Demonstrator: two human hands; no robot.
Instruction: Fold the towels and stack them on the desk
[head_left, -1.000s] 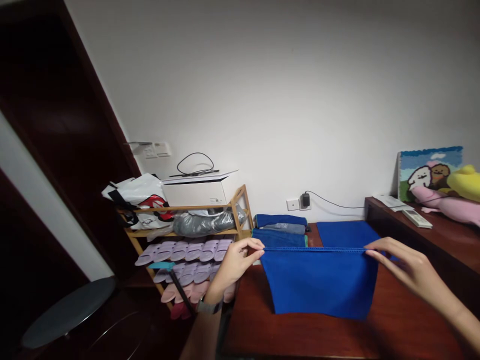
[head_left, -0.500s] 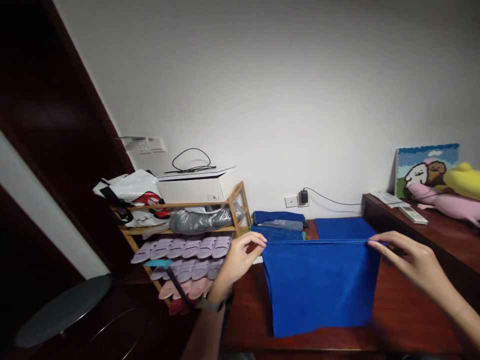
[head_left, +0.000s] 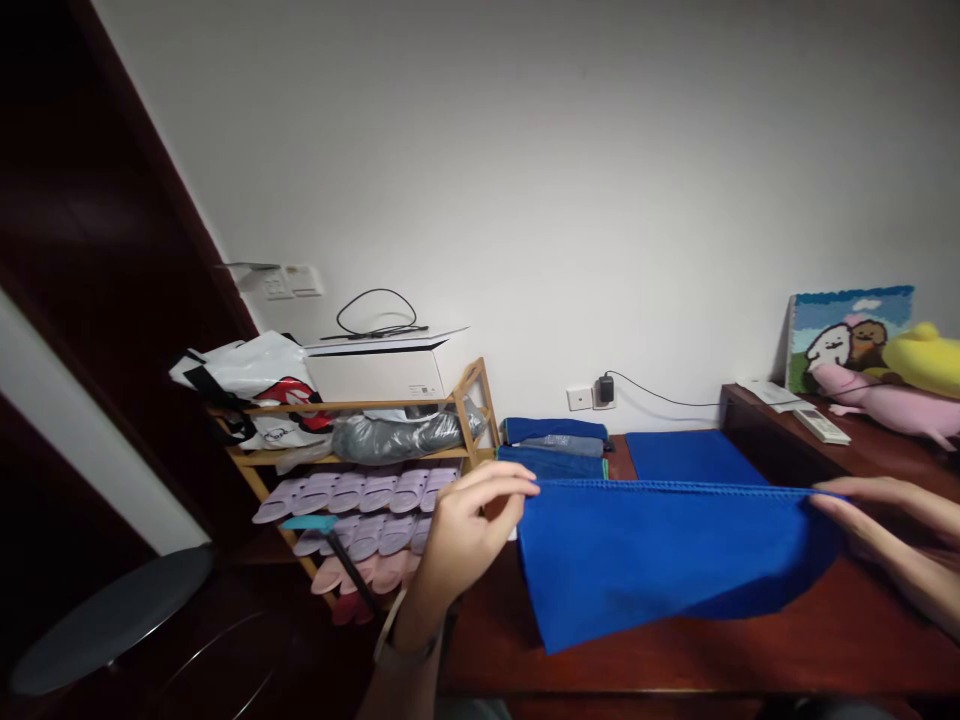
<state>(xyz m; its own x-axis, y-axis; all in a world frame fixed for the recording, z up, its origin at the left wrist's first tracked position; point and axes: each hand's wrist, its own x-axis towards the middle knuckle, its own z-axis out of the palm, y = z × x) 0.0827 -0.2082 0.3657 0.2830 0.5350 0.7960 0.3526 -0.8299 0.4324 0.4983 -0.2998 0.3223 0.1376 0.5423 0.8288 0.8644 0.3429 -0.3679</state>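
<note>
A bright blue cloth [head_left: 660, 550] hangs stretched between my hands, its stitched top edge nearly level. My left hand [head_left: 476, 520] pinches the top left corner between thumb and fingers. At the top right corner, my right hand [head_left: 892, 520] grips the cloth the same way. Below it lies the reddish-brown wooden table [head_left: 600, 670], and the cloth's lower edge slants up to the right. Behind the cloth, a flat blue cloth [head_left: 690, 457] lies on the table, and folded darker blue cloths [head_left: 555, 460] are stacked to its left.
On the left stands a wooden rack [head_left: 480, 400] with slippers [head_left: 375, 490], a white box [head_left: 375, 372] and a bag [head_left: 255, 370]. A round stool [head_left: 112, 610] is lower left. A raised ledge at right holds a remote [head_left: 822, 427] and plush toys [head_left: 877, 400].
My right hand has moved to the right, and the cloth's top edge spans wider. The cloth's lower right side has swung up and outward. My left hand has stayed nearly in place.
</note>
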